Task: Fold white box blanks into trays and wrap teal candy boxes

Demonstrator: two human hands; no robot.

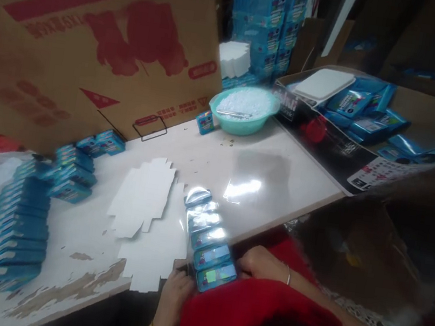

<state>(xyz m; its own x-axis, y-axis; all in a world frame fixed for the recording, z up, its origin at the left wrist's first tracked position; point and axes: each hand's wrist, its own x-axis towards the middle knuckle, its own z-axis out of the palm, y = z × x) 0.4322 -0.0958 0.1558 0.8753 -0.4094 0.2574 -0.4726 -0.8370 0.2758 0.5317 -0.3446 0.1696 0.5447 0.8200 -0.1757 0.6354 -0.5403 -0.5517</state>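
Note:
A row of small blue boxes [211, 237], shiny as if under clear film, runs from the tabletop out over its near edge. My left hand [177, 292] is closed at the left side of the row's near end, its fingers curled. At the right side of that end, my right hand [260, 262] is also closed, its fingertips hidden behind the boxes. Flat white card blanks [143, 195] lie just left of the row, and the lowest blank [151, 262] reaches close to my left hand.
A long stack of blue boxes [16, 236] lines the left side. Behind stands a big cardboard carton [97, 36]. A mint-green bowl [241, 126] of white pieces sits at the back, beside an open box [315, 137] of blue packs. The table's worn edge [69, 282] runs along the front.

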